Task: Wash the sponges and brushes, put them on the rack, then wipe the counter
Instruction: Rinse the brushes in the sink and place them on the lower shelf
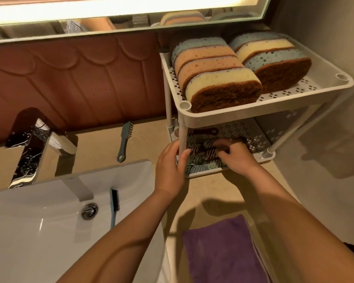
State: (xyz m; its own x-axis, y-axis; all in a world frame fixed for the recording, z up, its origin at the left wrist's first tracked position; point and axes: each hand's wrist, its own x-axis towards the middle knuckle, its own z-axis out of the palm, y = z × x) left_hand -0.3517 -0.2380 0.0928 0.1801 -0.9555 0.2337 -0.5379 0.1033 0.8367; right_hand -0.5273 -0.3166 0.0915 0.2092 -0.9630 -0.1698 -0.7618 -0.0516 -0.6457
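Both forearms reach far and right from the near edge. The left hand point(170, 168) wraps thumb and fingers round the near-left post point(181, 135) of the rack point(233, 117). The right hand point(235, 156) lies palm down in the lower shelf, fingers curled onto the brushes point(202, 148) there; we cannot tell whether it grips one. Sponges point(219, 78) stand on the top shelf. One brush point(124, 137) lies on the counter point(102, 148), another point(114, 207) in the sink point(39, 221). A cloth point(219, 252) lies nearest us.
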